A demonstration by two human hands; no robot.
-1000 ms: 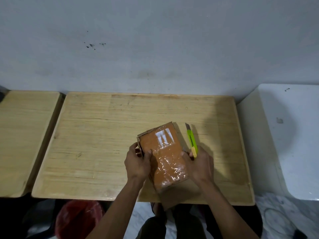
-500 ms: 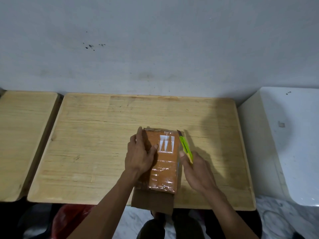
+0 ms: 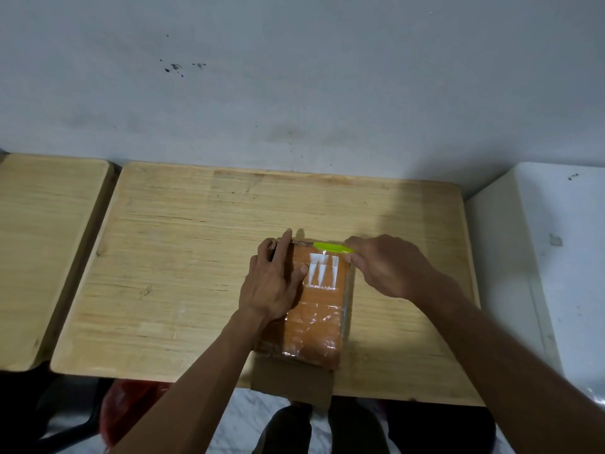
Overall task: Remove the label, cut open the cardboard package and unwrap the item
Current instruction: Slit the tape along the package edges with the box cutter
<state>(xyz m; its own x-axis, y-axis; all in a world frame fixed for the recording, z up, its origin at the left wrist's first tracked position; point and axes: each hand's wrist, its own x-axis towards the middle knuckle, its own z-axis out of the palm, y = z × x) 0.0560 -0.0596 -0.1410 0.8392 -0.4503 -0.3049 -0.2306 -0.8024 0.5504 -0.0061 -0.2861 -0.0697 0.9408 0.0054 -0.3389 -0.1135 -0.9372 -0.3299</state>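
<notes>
An orange cardboard package (image 3: pixel 314 316) wrapped in shiny clear tape lies flat on the wooden table (image 3: pixel 183 257), with white label remnants (image 3: pixel 322 269) near its far end. A loose cardboard flap (image 3: pixel 291 381) hangs over the table's near edge. My left hand (image 3: pixel 273 281) presses flat on the package's left side, fingers reaching its far edge. My right hand (image 3: pixel 383 267) grips a yellow-green utility knife (image 3: pixel 332 248) laid sideways along the package's far edge, pointing left. The blade tip is not clear.
A second wooden table (image 3: pixel 42 250) stands to the left, a white surface (image 3: pixel 563 257) to the right. A grey wall runs behind. Below the near edge I see a red bag (image 3: pixel 131 407) and my feet on a pale floor.
The package went from tilted up to lying flat. My right hand swung the knife from the package's right side to across its far edge. My left hand slid forward on top.
</notes>
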